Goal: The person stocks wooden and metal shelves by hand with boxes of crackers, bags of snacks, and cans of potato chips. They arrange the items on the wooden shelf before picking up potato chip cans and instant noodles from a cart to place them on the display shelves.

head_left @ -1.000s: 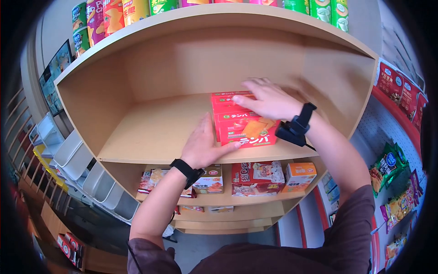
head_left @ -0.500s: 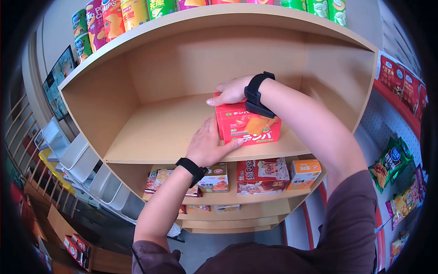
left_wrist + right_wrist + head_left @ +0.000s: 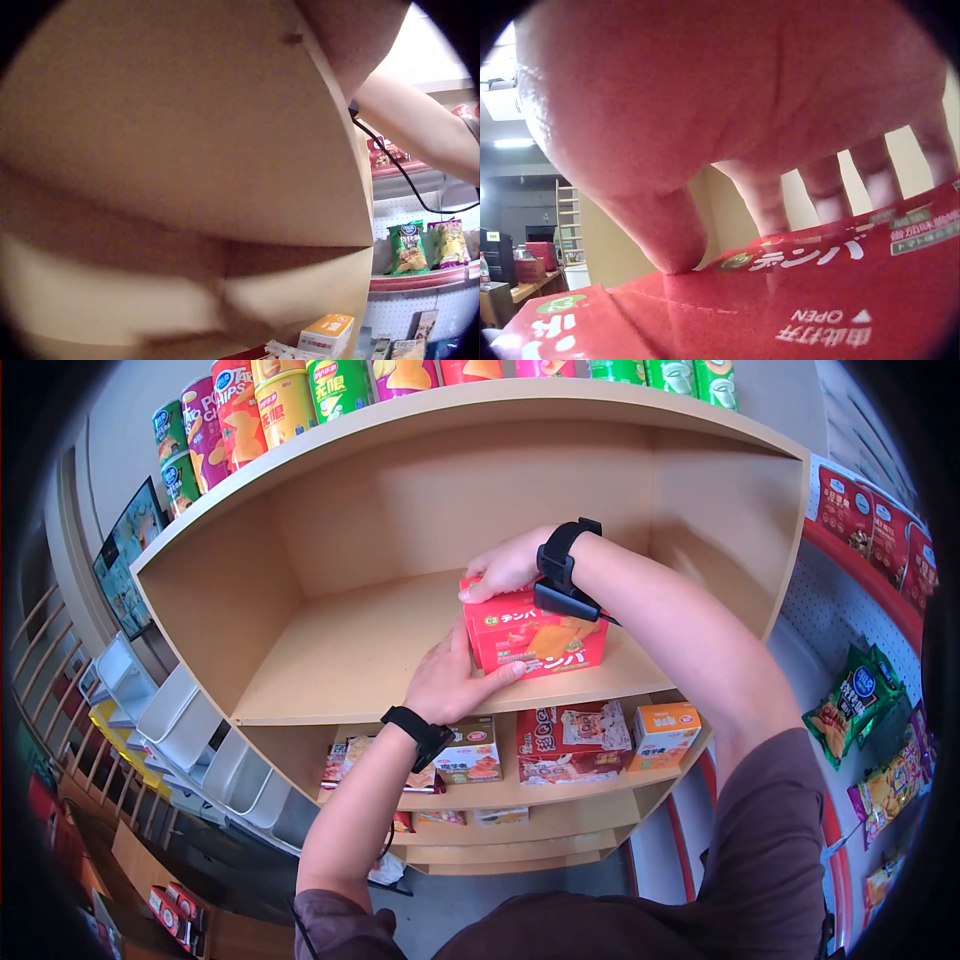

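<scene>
On the upper wooden shelf sits a red snack box (image 3: 545, 645) with pictures of orange chips on its front. Another red box edge shows behind it, mostly covered by my right hand (image 3: 508, 563). That hand reaches across the top from the right and grips at the rear left part. In the right wrist view its thumb (image 3: 676, 251) presses on the red top, and the fingers (image 3: 829, 191) go down at the far edge. My left hand (image 3: 440, 678) lies straight-fingered along the box's left side, thumb pointing across the lower front corner.
Chip canisters (image 3: 285, 408) line the unit's top. Below are an orange box (image 3: 665, 735), a red and white box (image 3: 573, 745) and another snack box (image 3: 468, 750). White bins (image 3: 185, 705) stand left; chip bags (image 3: 855, 705) hang right. The shelf's front edge (image 3: 400, 714) curves outward.
My right hand has moved left across the box top to its rear left part, the forearm now crossing over the box. The left hand stays against the side.
</scene>
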Motion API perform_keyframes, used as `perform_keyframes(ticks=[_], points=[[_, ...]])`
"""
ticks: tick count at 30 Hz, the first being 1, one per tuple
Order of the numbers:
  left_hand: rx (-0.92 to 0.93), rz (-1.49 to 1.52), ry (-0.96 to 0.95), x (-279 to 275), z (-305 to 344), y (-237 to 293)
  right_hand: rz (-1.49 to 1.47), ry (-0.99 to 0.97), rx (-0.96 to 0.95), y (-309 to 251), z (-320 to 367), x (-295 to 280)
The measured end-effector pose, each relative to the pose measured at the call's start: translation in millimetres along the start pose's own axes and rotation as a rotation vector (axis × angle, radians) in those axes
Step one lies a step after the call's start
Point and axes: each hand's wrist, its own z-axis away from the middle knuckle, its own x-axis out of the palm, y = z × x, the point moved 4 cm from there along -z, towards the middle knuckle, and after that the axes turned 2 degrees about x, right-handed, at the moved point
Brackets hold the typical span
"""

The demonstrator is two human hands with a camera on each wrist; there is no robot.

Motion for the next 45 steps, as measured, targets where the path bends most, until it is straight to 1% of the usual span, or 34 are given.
perform_keyframes(ticks=[2, 3, 5, 8, 9, 11, 14, 15, 16, 18, 20, 21, 24, 26, 27, 30, 31, 33, 37, 39, 42, 43, 45], points=[[-0.025, 0.016, -0.028, 1, 1, -1, 0.030, -0.018, 0.086, 0, 3, -2], [-0.037, 0.024, -0.041, 1, 1, -1, 0.034, -0.021, 0.088, -2, 5, -2], [-0.001, 0.033, -0.037, 0, 4, 0, 0.041, -0.027, 0.094, -3, 9, 0], [0.031, 0.058, -0.023, 2, 3, -2, 0.086, 0.042, 0.075, 4, 5, 0], [0.039, 0.068, -0.016, 2, 3, -2, 0.086, 0.038, 0.068, 5, 5, 0], [0.024, 0.089, -0.004, 0, 4, -1, 0.082, 0.032, 0.054, 7, 6, -3], [0.043, 0.115, 0.056, 4, 4, -8, 0.011, 0.212, -0.003, 9, 42, -19], [0.054, 0.124, 0.086, 5, 3, -11, -0.012, 0.233, -0.029, 12, 57, -24], [0.054, 0.123, 0.078, 6, 2, -12, -0.024, 0.343, -0.053, 20, 68, -25], [0.050, 0.120, 0.065, 6, 1, -13, -0.085, 0.454, -0.031, 34, 95, -24], [0.032, 0.110, 0.046, 3, 2, -9, -0.260, 0.594, -0.095, 52, 111, -10], [0.023, 0.105, 0.035, 3, 2, -7, -0.384, 0.612, -0.088, 57, 119, 2], [0.040, 0.131, -0.013, 4, -1, -5, -0.584, 0.647, -0.034, 82, 121, 49], [0.105, 0.312, -0.023, 11, -5, -11, -0.699, 0.546, -0.191, 60, 136, 71], [0.137, 0.401, -0.030, 12, -6, -10, -0.730, 0.522, -0.162, 65, 133, 79], [0.132, 0.438, -0.070, 10, -7, -4, -0.777, 0.481, -0.250, 64, 129, 90], [0.132, 0.467, -0.083, 12, -8, -4, -0.815, 0.457, -0.218, 65, 128, 88], [0.129, 0.528, -0.110, 15, -10, -4, -0.849, 0.456, -0.216, 76, 117, 89], [0.097, 0.395, -0.096, 18, -11, -9, -0.853, 0.496, -0.269, 84, 104, 90], [0.100, 0.339, -0.068, 21, -12, -13, -0.845, 0.496, -0.255, 83, 104, 90], [0.050, 0.184, -0.075, 17, -10, -11, -0.819, 0.526, -0.193, 75, 113, 83], [0.062, 0.199, -0.072, 19, -11, -12, -0.809, 0.541, -0.166, 73, 115, 81], [0.071, 0.226, -0.063, 20, -13, -15, -0.636, 0.671, -0.185, 74, 113, 76]])
